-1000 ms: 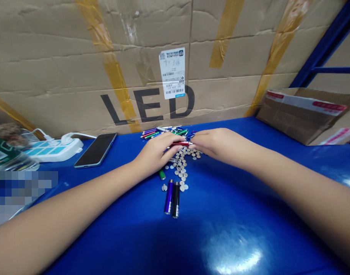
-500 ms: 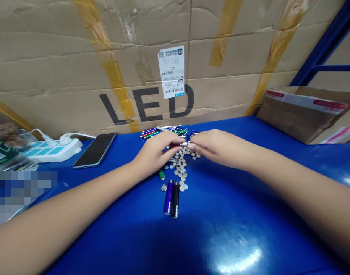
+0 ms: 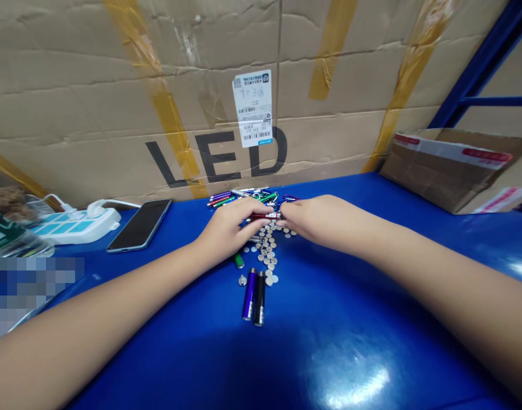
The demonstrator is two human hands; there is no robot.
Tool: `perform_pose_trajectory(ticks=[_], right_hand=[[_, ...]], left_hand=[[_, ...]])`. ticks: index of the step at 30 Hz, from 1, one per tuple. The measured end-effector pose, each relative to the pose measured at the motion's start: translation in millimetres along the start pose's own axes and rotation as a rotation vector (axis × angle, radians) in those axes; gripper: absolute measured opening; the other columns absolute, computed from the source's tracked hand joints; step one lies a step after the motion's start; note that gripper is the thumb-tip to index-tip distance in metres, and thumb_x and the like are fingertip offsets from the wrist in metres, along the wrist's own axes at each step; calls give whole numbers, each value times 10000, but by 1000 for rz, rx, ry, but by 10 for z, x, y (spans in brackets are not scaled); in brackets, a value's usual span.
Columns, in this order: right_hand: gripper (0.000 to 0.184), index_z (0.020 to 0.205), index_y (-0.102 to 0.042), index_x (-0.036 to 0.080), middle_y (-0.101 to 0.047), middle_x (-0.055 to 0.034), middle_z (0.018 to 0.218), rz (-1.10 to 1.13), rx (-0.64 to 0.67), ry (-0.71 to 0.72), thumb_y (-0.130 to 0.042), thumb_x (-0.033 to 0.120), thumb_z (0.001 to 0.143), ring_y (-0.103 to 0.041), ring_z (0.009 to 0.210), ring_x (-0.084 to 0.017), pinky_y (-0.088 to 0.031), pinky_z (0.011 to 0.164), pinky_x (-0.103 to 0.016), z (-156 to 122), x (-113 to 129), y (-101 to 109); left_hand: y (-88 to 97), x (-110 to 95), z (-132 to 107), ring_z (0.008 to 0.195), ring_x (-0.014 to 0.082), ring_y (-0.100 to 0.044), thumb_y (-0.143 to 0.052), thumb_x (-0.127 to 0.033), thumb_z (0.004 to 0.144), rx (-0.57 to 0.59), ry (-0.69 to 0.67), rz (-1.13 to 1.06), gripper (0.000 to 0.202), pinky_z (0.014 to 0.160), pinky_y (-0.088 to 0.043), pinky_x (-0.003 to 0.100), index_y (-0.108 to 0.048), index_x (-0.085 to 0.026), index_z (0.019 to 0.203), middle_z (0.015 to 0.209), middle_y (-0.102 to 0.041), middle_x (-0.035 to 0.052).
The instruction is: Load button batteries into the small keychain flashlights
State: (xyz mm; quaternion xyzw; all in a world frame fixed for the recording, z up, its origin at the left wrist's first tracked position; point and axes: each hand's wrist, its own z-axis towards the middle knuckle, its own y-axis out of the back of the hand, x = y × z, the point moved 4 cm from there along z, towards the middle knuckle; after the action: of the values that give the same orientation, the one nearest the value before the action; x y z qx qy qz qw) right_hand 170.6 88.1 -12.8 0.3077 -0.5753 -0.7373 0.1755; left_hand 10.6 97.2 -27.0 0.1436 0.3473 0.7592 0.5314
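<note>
Level between both hands is a slim red mini flashlight [image 3: 261, 216] with silver ends. My left hand [image 3: 230, 225] is closed around its body, thumb below and fingers above. At its right end, my right hand [image 3: 316, 221] is closed with the fingertips pinching the silver tip, partly hidden by the hand. Small round button cells [image 3: 269, 250] lie scattered just below the hands. Nearer to me, a purple flashlight tube [image 3: 249, 293] and a black flashlight tube [image 3: 260, 299] lie side by side. A small silver cap [image 3: 242, 280] and a green tube [image 3: 239, 261] rest by the cells.
Behind the hands lies a pile of coloured mini flashlights [image 3: 220, 199] with carabiner clips. On the left are a phone [image 3: 140, 225] and a white power strip [image 3: 79, 225]. A large cardboard box [image 3: 227, 114] stands at the back; an open carton [image 3: 444, 171] sits at right on the blue table [image 3: 295, 353].
The fingers of my right hand have curled and turned at the flashlight's end. My left hand keeps its hold. The whole view has shifted very slightly.
</note>
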Motion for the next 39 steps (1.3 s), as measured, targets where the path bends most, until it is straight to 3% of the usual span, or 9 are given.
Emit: perform_pose_trajectory(ticks=[4, 7, 11, 15, 19, 22, 27, 34, 39], right_hand=[[332, 863, -617, 155, -656, -90, 677, -84, -15, 43, -376, 355, 975, -577, 577, -199, -163, 500, -301, -15, -4, 7], [403, 788, -607, 164, -654, -81, 688, 56, -8, 42, -321, 366, 987, -553, 568, -176, -227, 516, -291, -19, -14, -9], [494, 736, -578, 171, -619, -33, 645, 561, -51, 94, -247, 425, 1000, -542, 583, -134, -358, 590, -265, -14, 7, -73], [581, 730, -557, 166, -538, 24, 505, 1147, 50, -22, -217, 570, 971, -465, 436, -92, -392, 514, -238, 3, 38, -215], [613, 711, -562, 165, -523, 29, 464, 1384, 143, -36, -214, 604, 958, -425, 389, -88, -377, 465, -234, 23, 111, -262], [635, 645, -542, 173, -497, 26, 466, 1262, 112, -66, -186, 590, 965, -436, 426, -96, -381, 510, -244, 26, 88, -233], [564, 635, -526, 180, -579, -22, 654, 757, -62, -151, -240, 527, 976, -506, 630, -137, -372, 658, -275, 17, -38, -133], [399, 801, -524, 187, -621, -50, 826, 688, -159, -198, -280, 446, 983, -526, 741, -163, -371, 688, -279, 55, -28, -161], [409, 850, -534, 183, -628, -68, 858, 627, -119, -154, -249, 440, 991, -536, 754, -172, -375, 679, -284, 41, -37, -155]], left_hand=[[-10, -1, -8, 882, 157, -681, -622, -152, 865, 8, -21, -12, 142, 778, -544, 286, -647, -173, 1004, 938, -723, 48], [-4, -15, -8, 901, 164, -684, -610, -181, 880, 0, -54, 8, 136, 793, -549, 300, -646, -183, 1011, 945, -727, 49], [34, -59, -6, 904, 155, -685, -600, -164, 886, -37, -122, 48, 120, 805, -547, 293, -642, -179, 998, 935, -731, 46], [80, -87, -17, 937, 153, -685, -604, -175, 891, -98, -167, 97, 108, 820, -542, 291, -643, -190, 990, 949, -736, 41], [88, -83, -20, 934, 146, -677, -602, -160, 891, -118, -173, 105, 97, 793, -545, 284, -638, -195, 974, 948, -729, 36], [78, -69, -9, 912, 141, -666, -599, -138, 884, -110, -153, 69, 95, 779, -544, 277, -631, -184, 961, 931, -717, 42], [51, -62, 9, 825, 140, -658, -604, -190, 890, -70, -121, 64, 76, 729, -522, 270, -634, -175, 958, 865, -707, 37], [45, -36, 17, 799, 142, -659, -628, -239, 879, -63, -39, 60, 94, 716, -516, 270, -656, -174, 942, 856, -707, 35], [35, -11, 19, 800, 148, -668, -643, -231, 866, -53, 3, 39, 107, 716, -518, 263, -672, -164, 945, 858, -718, 37]])
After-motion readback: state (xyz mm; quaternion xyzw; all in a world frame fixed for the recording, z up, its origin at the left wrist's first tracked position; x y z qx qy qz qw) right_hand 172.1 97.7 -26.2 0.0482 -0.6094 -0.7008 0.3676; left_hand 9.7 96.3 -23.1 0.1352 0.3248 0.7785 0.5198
